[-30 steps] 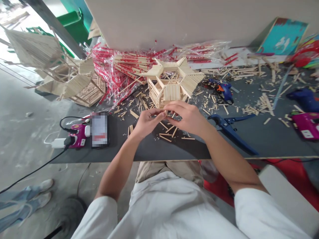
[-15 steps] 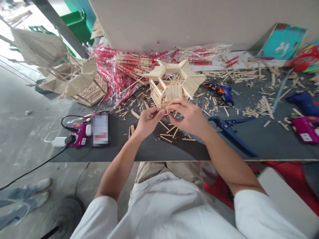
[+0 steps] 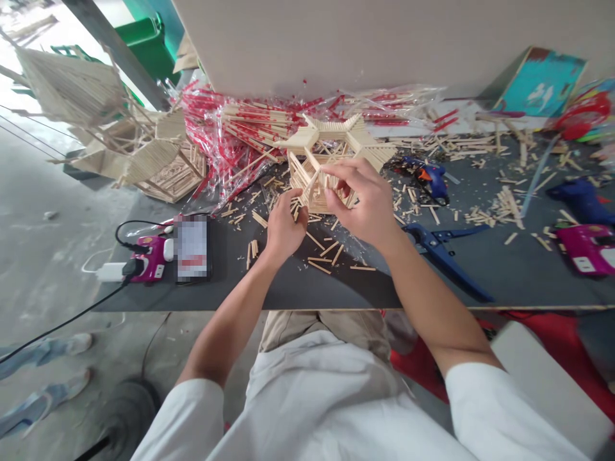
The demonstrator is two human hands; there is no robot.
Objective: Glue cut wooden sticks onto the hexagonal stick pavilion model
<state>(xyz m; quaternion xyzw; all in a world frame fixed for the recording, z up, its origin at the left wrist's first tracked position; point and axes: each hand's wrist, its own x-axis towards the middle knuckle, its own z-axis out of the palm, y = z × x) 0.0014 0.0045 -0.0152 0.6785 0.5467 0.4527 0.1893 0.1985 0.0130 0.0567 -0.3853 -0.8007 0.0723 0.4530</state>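
A wooden-stick model (image 3: 336,131) with a slatted, star-shaped roof around an open middle stands on the dark table in front of me. My right hand (image 3: 362,198) is at its front side, thumb and forefinger closed on a short wooden stick (image 3: 327,180). That hand covers much of the front slatted panel. Lower and to the left, my left hand (image 3: 286,224) has thumb and forefinger apart, with the forefinger tip at the model's lower left corner. Loose cut sticks (image 3: 327,253) lie on the table just below the hands.
Bagged red-tipped sticks (image 3: 216,128) lie behind the model. A larger stick model (image 3: 158,166) stands left, near a phone (image 3: 192,250) and pink power strip (image 3: 151,256). Blue cutters (image 3: 446,259), a blue glue gun (image 3: 435,182) and another purple power strip (image 3: 586,250) are right.
My hands have separated. The right hand has moved up to the model's front with a short stick; the left has loosened its pinch and stays near the lower left corner.
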